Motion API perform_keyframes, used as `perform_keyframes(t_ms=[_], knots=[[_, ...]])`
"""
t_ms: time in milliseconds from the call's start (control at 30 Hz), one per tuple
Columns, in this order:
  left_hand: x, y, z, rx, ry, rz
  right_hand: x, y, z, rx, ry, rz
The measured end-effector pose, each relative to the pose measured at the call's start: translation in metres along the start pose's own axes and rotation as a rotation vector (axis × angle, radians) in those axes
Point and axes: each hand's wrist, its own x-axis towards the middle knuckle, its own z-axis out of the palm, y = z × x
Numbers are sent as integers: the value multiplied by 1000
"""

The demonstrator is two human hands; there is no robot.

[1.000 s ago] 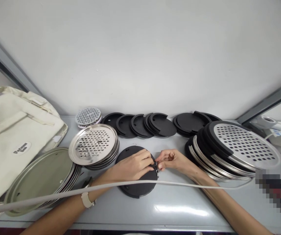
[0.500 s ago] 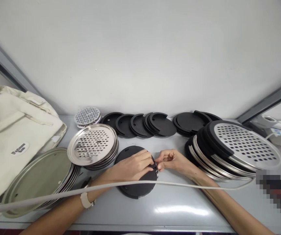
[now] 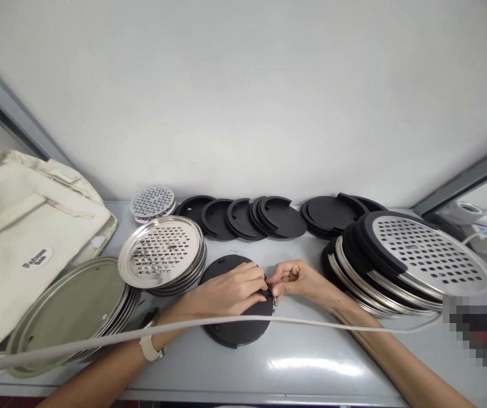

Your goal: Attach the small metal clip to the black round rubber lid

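A black round disc (image 3: 239,334) lies on the grey table in front of me. My left hand (image 3: 239,289) reaches across its top, with the fingers curled and closed at the disc's right edge. On that same edge hangs a small shiny metal clip (image 3: 274,305), perhaps with a short chain. My right hand (image 3: 292,277) pinches at the clip from the right, thumb against forefinger. The fingertips of both hands nearly meet there and hide part of the fitting. A pale cable (image 3: 320,321) passes in front of the disc and both forearms.
Left of the disc are a stack of perforated metal plates (image 3: 162,252), green round trays (image 3: 73,311) and a cream bag (image 3: 9,226). Black discs (image 3: 286,218) line the wall. At right stands a stack of rimmed metal plates (image 3: 430,249). The table's front edge (image 3: 286,396) is near.
Both hands stay at the disc's right edge with almost no movement. The right fingertips and the metal clip have shifted very slightly; the whole view has moved a little.
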Motion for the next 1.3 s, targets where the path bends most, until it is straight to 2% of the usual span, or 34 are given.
perform_keyframes(t_ms=[567,733,933,1100,1300], knots=[[0,1,-2,-44,19,-29,-6,-4,2,-84,-49,-85],[1,0,1,-24,38,-28,-7,-6,4,-47,-78,-48],[0,5,1,-5,78,-86,-8,-10,7,-53,-20,-47],[-2,0,5,145,29,65,-10,-10,6,-102,-37,-58],[-3,2,4,310,61,188,-10,-6,2,-89,-74,-81]])
